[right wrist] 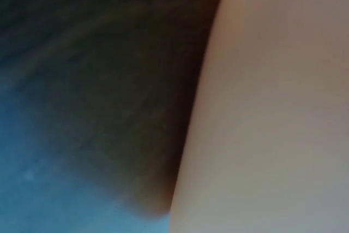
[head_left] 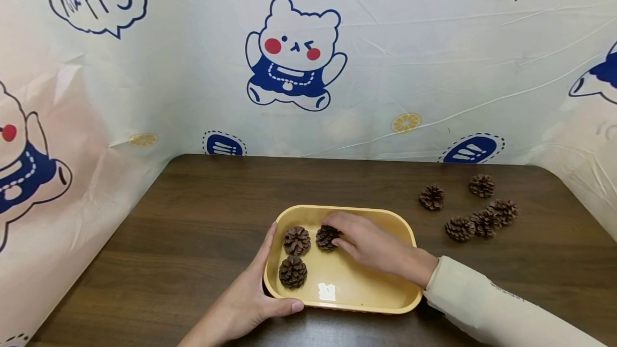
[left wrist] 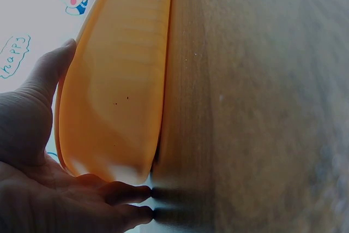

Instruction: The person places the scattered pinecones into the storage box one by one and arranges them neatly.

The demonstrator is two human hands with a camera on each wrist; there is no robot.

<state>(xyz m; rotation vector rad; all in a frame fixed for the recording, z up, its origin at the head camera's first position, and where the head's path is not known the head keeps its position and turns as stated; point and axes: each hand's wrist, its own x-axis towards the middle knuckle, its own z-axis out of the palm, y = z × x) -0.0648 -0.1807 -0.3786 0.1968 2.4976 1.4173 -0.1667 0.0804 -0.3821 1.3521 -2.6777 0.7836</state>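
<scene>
Head view: pinching one pine cone with the right hand inside the yellow tray, near two other cones. Holding the tray's left end with the left hand. Further right, on the table, five more cones.

Looks bright and mostly sharp in the head view, flashing white glare at six o'clock off the yellow tray. Dims in the left wrist view, smearing the wooden table out of focus toward three o'clock. Blurs completely in the right wrist view, darkest around eleven o'clock.
</scene>
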